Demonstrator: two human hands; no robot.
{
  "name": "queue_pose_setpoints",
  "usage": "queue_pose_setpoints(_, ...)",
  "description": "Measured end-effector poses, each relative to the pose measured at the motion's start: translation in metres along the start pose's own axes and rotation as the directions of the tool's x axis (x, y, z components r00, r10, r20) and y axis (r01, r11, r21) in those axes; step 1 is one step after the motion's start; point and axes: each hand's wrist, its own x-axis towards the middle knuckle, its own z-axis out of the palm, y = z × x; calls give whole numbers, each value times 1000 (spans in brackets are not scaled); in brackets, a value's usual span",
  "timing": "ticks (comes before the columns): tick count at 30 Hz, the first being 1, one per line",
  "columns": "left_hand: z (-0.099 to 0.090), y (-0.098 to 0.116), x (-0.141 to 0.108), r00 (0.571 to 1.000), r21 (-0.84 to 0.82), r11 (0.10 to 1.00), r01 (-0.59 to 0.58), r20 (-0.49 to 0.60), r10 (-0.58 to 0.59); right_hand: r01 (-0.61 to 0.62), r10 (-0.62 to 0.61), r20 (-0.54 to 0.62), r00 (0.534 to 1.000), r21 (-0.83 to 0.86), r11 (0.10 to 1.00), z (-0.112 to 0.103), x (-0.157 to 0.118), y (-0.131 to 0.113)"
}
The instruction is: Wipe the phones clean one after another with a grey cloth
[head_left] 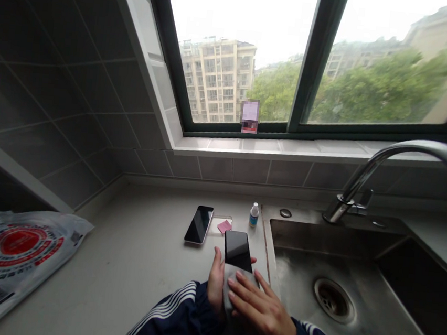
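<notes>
**While the left hand [216, 282] grips a phone [238, 250], the right hand [259, 309] lies flat on a cloth [235, 290]**

From the head camera, the phone sits just above the tabletop [130, 269], near the steel lip of the sink, its glossy black face turned up. Its lower half is wrapped in the soft grey cloth. The left hand curls around the phone's edge, with the fingertips [253, 260] showing on the far side, clamped firmly. The right hand's fingers are apart and stretched across the cloth, pressing on it without closing. Navy sleeves [165, 317] with white stripes run in from below.

Beyond them, a second phone [199, 224] lies face up on the pale, matte tabletop, its dark glass shining. Between it and the held phone are a clear plastic sheet [218, 222] and a small pink square [224, 226]. A little bottle [254, 215] with a white cap and blue label stands near the sink [338, 242], whose brushed steel surrounds a round drain [333, 300]. A curved chrome faucet [363, 189] rises behind it. A crinkled plastic bag [13, 258] with red circular print lies at left, below dark tiles [76, 95].
</notes>
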Motion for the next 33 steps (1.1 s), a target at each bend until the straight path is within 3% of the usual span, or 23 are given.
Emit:
queue_pose_setpoints(8, 8, 14, -7, 988, -64, 993, -95, 115, 102, -59, 58, -29, 998, -36, 998, -4, -1, 10)
queue_pose_setpoints(12, 8, 5, -6, 995, -34, 995, -91, 25, 92, -31, 31, -18, 999, -27, 999, 0, 0, 3)
queue_pose_setpoints(16, 7, -4, -6, 1000, -63, 998, 21, -5, -21, -20, 20, 41, 999, -8, 1000, -2, 3, -8)
queue_pose_setpoints(20, 8, -12, -9, 993, -118, 991, 64, 104, -52, -119, 117, 72, 990, 23, 993, -8, 6, -13)
queue_pose_setpoints(24, 8, -19, -8, 970, -134, 991, -25, 236, 57, -205, 205, 64, 977, -12, 979, -10, 4, -6)
queue_pose_setpoints(28, 7, -23, -4, 892, -13, 989, -147, 431, 138, -251, 256, 54, 965, -87, 964, -9, -1, 7)
queue_pose_setpoints(31, 8, -25, -6, 832, 66, 978, -197, 540, 130, -323, 327, 9, 945, -128, 938, -9, -4, 16)
queue_pose_setpoints(33, 9, -27, -8, 818, 109, 975, -196, 567, 101, -371, 373, -18, 928, -142, 918, -9, -6, 20)
